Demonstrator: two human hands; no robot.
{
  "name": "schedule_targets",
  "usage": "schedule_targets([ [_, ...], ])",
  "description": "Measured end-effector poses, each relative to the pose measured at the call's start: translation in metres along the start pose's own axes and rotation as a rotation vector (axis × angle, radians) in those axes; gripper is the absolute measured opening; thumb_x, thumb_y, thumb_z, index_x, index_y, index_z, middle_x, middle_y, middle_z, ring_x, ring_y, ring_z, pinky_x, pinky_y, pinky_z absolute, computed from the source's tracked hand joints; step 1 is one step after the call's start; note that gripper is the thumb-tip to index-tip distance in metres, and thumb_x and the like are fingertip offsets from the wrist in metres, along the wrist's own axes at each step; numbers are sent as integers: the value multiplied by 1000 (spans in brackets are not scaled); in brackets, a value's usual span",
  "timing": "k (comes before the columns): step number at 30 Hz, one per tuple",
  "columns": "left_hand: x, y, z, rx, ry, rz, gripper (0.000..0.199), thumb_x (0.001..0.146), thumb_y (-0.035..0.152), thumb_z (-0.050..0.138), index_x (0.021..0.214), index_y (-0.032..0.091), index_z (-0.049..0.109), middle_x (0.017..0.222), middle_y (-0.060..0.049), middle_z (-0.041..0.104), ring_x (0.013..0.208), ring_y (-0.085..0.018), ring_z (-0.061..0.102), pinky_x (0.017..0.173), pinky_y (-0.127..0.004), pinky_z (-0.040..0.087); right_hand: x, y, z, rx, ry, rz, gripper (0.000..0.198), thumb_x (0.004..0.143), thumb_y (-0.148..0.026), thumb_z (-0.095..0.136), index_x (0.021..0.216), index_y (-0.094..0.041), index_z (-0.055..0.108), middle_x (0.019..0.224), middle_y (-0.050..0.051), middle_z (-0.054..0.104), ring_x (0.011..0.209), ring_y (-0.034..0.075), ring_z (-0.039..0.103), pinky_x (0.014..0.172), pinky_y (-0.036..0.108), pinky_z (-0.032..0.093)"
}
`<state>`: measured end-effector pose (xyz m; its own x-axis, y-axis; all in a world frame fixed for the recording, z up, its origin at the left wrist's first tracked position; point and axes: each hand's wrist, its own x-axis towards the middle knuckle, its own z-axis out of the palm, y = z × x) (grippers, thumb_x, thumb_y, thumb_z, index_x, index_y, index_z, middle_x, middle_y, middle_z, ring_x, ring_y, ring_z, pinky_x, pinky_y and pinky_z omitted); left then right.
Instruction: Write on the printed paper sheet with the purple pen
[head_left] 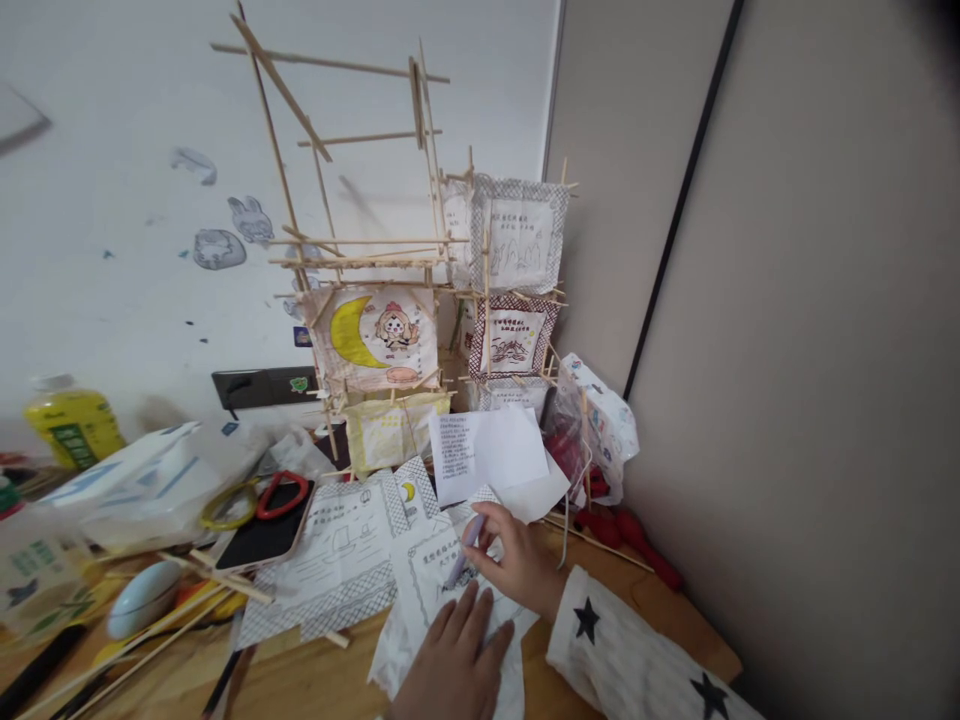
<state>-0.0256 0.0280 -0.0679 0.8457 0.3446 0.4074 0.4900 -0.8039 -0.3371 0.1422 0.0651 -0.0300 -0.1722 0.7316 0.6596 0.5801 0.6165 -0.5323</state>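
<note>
Pen (457, 570): lilac, smooth, plastic by its look. Sheet (420, 590): thin white paper, matt, creased toward its lower edge. Table (300, 680): wood, smooth, grain visible, low sheen. Stick frame (279, 84): bare pale wood, matt, seemingly unvarnished. Moon panel (386, 365): thin paper, matt, slightly wrinkled. Phone (262, 540): dark, smooth, glossy face. Bottle (75, 430): clear-looking plastic, shiny. Egg-shaped case (145, 598): pale blue, smooth, softly glossy. Sleeve (622, 640): cloth, textured, matt. Wall (510, 80): smooth, matt.
</note>
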Motion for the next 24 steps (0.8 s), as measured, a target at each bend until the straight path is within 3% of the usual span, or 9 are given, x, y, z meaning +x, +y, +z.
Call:
schedule_targets([
  [11,1,-2,7,56,33,27,56,68,9,55,123,21,49,123,-13,54,109,-31,53,83,-40,47,-1,3,3,-8,7,8,46,80,-23,61,123,-21,44,86,3,66,72,17,63,73,31,51],
  [18,-2,-4,12,44,147,5,30,90,28,49,119,27,53,119,-8,58,108,-25,54,84,-35,46,-2,5,4,18,-1,12,48,80,-21,60,124,-23,41,90,3,65,73,16,62,72,31,51],
  [21,-1,-5,10,48,145,15,28,93,34,47,119,26,53,119,-8,58,108,-25,54,84,-35,47,-2,6,6,48,55,0,47,81,-21,59,124,-22,40,88,3,65,72,16,61,72,31,51],
  [24,0,-5,11,59,152,16,28,93,38,46,118,27,54,118,-8,59,106,-25,56,82,-35,48,-1,6,6,52,26,21,46,81,-21,59,123,-22,41,87,2,65,72,16,62,70,29,51],
])
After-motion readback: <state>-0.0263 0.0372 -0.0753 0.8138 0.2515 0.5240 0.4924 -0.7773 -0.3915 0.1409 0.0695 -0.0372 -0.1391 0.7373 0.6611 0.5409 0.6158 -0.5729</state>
